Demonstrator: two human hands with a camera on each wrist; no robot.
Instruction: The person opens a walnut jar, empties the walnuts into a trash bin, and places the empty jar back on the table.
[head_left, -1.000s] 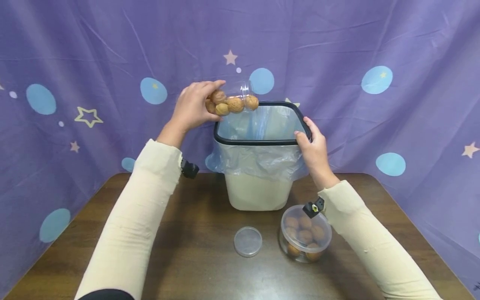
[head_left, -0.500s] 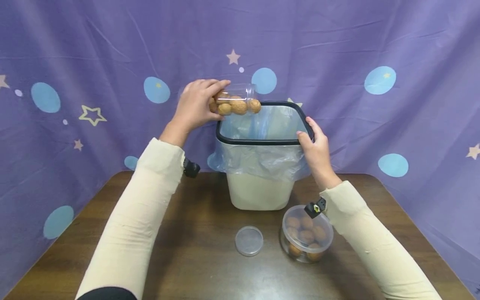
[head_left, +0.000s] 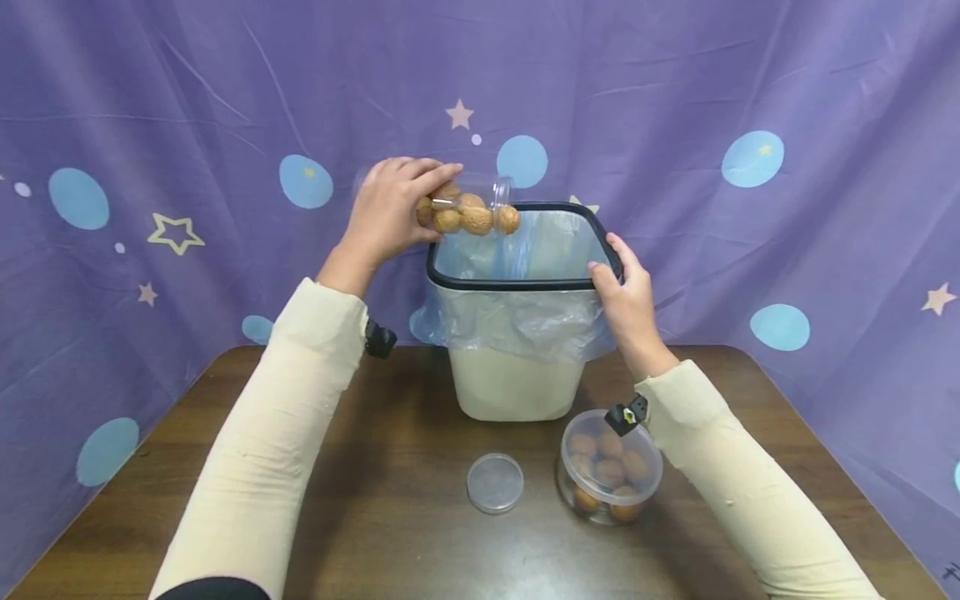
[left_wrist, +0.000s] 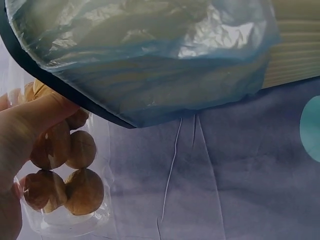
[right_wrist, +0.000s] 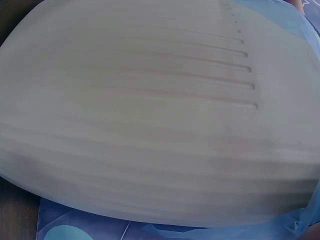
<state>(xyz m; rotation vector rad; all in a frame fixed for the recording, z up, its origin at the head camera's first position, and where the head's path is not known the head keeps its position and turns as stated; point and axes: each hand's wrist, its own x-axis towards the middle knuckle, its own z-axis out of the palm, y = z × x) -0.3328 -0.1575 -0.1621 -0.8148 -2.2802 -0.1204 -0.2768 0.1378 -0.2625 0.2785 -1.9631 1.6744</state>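
My left hand [head_left: 386,208] grips a clear plastic jar [head_left: 483,183] lying on its side above the left rim of a trash bin [head_left: 517,387]. Several walnuts [head_left: 476,218] are inside, one of them at the jar's mouth, which points right over the bin's opening. In the left wrist view, walnuts [left_wrist: 85,192] show through the jar wall beside my thumb. My right hand [head_left: 630,304] holds the bin's black rim [head_left: 525,285] at its right side, thumb on top. A translucent bluish bag [head_left: 517,321] lines the bin and folds over outside. The right wrist view is mostly the bin's pale wall [right_wrist: 150,125].
On the brown table [head_left: 390,517], a small round clear lid [head_left: 495,483] lies in front of the bin. Right of it stands a lidded round tub [head_left: 611,475] of walnuts, below my right wrist. A purple patterned curtain [head_left: 637,100] hangs behind.
My left hand has tipped the jar's mouth lower and slightly to the right, and the walnut at the mouth has come down with it. The right hand stays on the rim.
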